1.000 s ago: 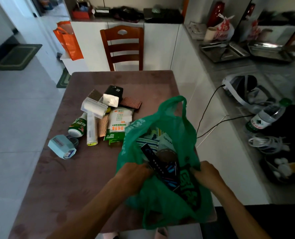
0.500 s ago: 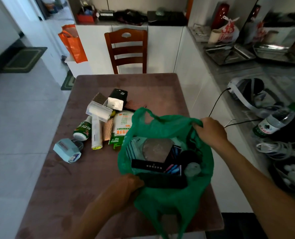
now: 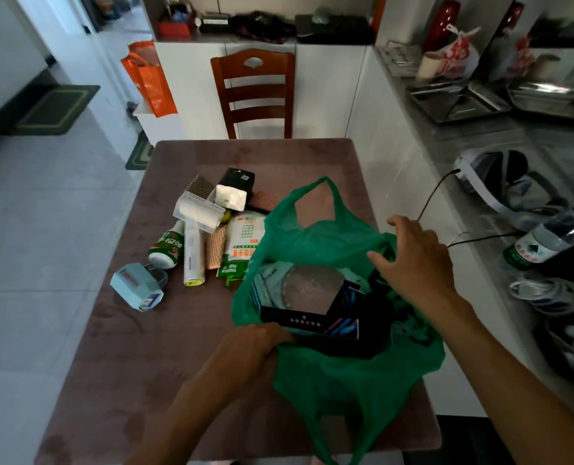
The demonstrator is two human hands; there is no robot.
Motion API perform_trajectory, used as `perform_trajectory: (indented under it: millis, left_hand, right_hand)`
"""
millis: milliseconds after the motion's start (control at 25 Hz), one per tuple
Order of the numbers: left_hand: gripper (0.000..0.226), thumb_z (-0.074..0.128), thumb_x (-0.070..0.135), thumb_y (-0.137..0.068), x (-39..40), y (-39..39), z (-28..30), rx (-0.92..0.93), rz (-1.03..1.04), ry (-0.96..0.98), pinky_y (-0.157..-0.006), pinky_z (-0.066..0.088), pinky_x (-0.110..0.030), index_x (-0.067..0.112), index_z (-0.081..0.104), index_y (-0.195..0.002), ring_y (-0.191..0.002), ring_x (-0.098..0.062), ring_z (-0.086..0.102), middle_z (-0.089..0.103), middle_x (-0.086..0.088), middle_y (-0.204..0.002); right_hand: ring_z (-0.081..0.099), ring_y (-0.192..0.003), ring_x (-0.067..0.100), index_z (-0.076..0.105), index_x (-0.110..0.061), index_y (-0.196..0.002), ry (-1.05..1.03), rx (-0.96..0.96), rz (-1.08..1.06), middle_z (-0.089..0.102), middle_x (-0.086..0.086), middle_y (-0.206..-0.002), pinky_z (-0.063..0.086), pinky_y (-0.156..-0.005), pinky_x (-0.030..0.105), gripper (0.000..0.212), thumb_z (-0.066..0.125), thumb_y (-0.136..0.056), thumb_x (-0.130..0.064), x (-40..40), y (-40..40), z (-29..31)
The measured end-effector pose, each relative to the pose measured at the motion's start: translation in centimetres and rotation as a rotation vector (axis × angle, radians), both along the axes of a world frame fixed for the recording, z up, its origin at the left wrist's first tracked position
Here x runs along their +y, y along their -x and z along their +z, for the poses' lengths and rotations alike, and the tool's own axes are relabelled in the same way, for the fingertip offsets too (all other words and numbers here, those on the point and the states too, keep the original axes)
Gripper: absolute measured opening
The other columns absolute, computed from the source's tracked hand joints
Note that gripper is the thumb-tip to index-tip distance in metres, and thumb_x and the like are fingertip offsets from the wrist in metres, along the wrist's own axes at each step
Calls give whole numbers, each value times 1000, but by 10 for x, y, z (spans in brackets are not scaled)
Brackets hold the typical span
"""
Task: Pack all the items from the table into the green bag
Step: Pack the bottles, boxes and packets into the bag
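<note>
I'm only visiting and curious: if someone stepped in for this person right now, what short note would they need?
Left hand grips the near rim of the green bag, holding it open. Right hand is open over the far rim, holding nothing.
Done: several items, including a dark box, are already in the bag.
Left: the pile on the table, among it a green bottle, a white tube, a light blue box.

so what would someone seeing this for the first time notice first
The bright green bag at the table's near right edge, its mouth held open by the left hand and the right hand, with boxes already inside. Next, the cluster of unpacked items to its left, among them a lint roller and a pale blue box.
</note>
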State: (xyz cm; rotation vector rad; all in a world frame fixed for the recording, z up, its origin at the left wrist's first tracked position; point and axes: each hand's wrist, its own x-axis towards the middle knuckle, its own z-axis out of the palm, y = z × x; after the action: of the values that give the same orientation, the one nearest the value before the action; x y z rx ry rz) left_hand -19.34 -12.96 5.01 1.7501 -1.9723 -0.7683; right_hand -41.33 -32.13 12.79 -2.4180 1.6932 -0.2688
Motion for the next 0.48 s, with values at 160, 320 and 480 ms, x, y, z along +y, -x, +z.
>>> perform_trajectory:
  millis: [160, 320, 480]
  left_hand:
    - [39, 38, 32, -78, -2, -9, 0, 30, 301, 137, -76, 50, -23, 20, 67, -101, -83, -1, 57, 68, 5, -97]
    - [25, 47, 33, -80, 8, -50, -12, 43, 535, 190, -70, 42, -8, 25, 67, -93, -74, 7, 53, 62, 17, -80]
    - [29, 49, 38, -83, 12, -132, -40, 42, 923, 72, -77, 53, -39, 27, 60, -108, -91, -19, 62, 67, -1, -103]
  right_hand:
    - [52, -109, 31, 51, -18, -126, 162, -165, 307, 57, 5, -126, 42, -88, 42, 50, 67, -82, -34, 36, -50, 27]
    - [50, -110, 22, 52, -24, -122, 2, -230, 539, 55, -3, -123, 41, -94, 39, 38, 61, -86, -33, 73, -120, 22]
    - [50, -109, 23, 50, -24, -122, -184, -142, 623, 54, -2, -121, 43, -90, 38, 37, 55, -88, -37, 91, -207, -16]
